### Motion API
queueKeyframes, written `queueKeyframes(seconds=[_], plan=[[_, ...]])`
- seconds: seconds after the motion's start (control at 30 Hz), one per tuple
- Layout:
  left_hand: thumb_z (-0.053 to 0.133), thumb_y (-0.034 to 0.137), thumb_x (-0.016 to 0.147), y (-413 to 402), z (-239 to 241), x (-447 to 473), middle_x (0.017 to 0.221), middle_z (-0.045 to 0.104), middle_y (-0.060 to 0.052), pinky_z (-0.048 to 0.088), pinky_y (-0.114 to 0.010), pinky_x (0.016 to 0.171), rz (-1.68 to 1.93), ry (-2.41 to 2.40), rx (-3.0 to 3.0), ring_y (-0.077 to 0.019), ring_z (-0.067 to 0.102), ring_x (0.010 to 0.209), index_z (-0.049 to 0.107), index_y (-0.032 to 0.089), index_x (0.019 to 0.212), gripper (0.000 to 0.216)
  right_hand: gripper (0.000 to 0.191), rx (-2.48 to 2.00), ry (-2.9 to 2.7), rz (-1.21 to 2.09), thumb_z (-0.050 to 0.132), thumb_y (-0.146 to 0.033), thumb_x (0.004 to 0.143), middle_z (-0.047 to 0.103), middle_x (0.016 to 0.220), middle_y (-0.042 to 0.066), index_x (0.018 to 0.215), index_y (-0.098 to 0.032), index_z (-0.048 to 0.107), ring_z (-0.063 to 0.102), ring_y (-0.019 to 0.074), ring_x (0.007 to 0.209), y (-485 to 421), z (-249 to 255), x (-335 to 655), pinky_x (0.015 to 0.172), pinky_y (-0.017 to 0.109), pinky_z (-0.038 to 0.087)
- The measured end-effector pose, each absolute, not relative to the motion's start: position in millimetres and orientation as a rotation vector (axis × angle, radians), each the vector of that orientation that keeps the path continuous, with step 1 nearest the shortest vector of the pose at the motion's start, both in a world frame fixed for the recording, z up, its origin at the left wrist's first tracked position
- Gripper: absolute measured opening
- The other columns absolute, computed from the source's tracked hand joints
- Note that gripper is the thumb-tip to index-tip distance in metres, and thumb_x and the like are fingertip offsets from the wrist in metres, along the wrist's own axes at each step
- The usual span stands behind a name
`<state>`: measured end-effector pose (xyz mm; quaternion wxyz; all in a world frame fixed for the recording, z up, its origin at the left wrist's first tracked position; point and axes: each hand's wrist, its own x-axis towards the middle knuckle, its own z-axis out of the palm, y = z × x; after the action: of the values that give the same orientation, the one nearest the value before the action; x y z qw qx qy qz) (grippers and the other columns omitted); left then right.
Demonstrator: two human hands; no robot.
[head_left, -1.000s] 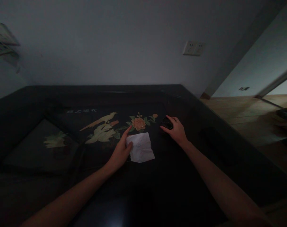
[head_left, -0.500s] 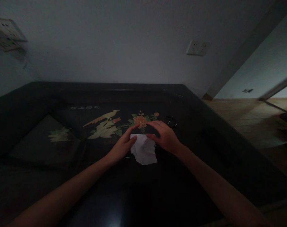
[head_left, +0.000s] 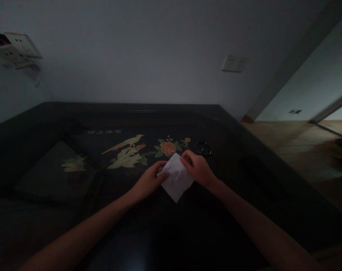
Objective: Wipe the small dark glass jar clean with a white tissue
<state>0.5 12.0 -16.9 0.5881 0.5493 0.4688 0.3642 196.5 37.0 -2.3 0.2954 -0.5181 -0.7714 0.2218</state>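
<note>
A small white sheet of paper is held between my two hands over the dark tabletop, turned so that one corner points up and another toward me. My left hand pinches its left corner, with the thumb on top. My right hand grips the upper right edge between thumb and curled fingers. Just beyond the paper lies an orange flower picture on the tabletop. The room is dim, so fine marks on the paper cannot be made out.
The dark glossy table carries a bird picture. A dark round glass dish sits beyond my right hand. A wall socket is behind, with more sockets at left. Wooden floor shows at right.
The paper has turned from nearly square-on to a diamond position. My right hand's fingers have curled in onto its upper right edge. The view has shifted slightly.
</note>
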Motion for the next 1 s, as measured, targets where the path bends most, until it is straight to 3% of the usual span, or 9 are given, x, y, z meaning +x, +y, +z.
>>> queueKeyframes(seconds=[0.17,0.33,0.43,0.63,0.77,0.9,1.0], plan=[[0.062,0.03,0.078,14.2,-15.3,-0.2,0.079,0.068,-0.003,0.045,-0.024,0.062,0.854,1.131,1.305,-0.0182,0.061,0.071,0.068,0.017,0.095,0.022,0.02,-1.364,-1.835,0.952,0.049,-0.039,0.086,0.061,0.072,0.001,0.089,-0.02,0.056,0.057,0.0165,0.064,39.7,-12.3,204.3,0.056,0.027,0.038],[0.059,0.044,0.082,8.3,-18.8,5.7,0.074,0.067,-0.003,0.044,-0.024,0.062,0.831,1.03,1.23,-0.0178,0.059,0.069,0.069,0.015,0.086,0.032,0.029,-1.356,-1.755,0.988,0.048,-0.043,0.085,0.053,0.064,0.0,0.069,-0.019,0.054,0.049,0.0141,0.059,29.0,-18.8,203.2,0.053,0.026,0.034],[0.06,0.048,0.08,4.2,-21.2,11.1,0.072,0.068,-0.005,0.045,-0.026,0.064,0.819,0.963,1.076,-0.0174,0.059,0.067,0.069,0.012,0.087,0.038,0.031,-1.375,-1.627,0.988,0.05,-0.045,0.084,0.049,0.06,-0.002,0.067,-0.019,0.053,0.045,0.0126,0.055,19.9,-20.6,204.4,0.049,0.025,0.032],[0.057,0.045,0.083,2.9,-26.8,16.9,0.086,0.071,-0.009,0.051,-0.031,0.074,0.777,0.868,1.001,-0.0197,0.066,0.077,0.064,0.011,0.099,0.038,0.035,-1.42,-1.553,0.988,0.05,-0.049,0.083,0.05,0.059,-0.002,0.07,-0.018,0.055,0.046,0.0119,0.054,12.8,-24.8,221.6,0.049,0.023,0.032],[0.048,0.034,0.09,5.6,-21.4,12.9,0.11,0.067,-0.008,0.047,-0.036,0.093,0.829,1.048,1.508,-0.0216,0.062,0.104,0.057,0.017,0.114,0.031,0.033,-1.528,-1.649,0.864,0.05,-0.045,0.083,0.056,0.064,0.0,0.07,-0.017,0.059,0.052,0.0141,0.06,16.6,-26.1,255.6,0.053,0.024,0.036],[0.044,0.02,0.09,3.1,-14.0,35.0,0.117,0.064,-0.008,0.044,-0.036,0.1,0.691,1.017,2.107,-0.019,0.058,0.111,0.058,0.019,0.114,0.028,0.034,-1.677,-1.81,0.698,0.047,-0.044,0.085,0.06,0.065,0.001,0.07,-0.016,0.06,0.055,0.0154,0.06,22.3,-28.4,292.5,0.055,0.025,0.036],[0.045,0.018,0.09,1.0,-17.9,73.6,0.131,0.056,-0.013,0.041,-0.036,0.105,0.567,0.914,2.427,-0.021,0.05,0.123,0.052,0.014,0.124,0.035,0.033,-1.772,-1.923,0.512,0.045,-0.043,0.087,0.061,0.066,0.002,0.071,-0.017,0.059,0.057,0.0162,0.063,27.1,-31.1,309.3,0.058,0.026,0.037]])
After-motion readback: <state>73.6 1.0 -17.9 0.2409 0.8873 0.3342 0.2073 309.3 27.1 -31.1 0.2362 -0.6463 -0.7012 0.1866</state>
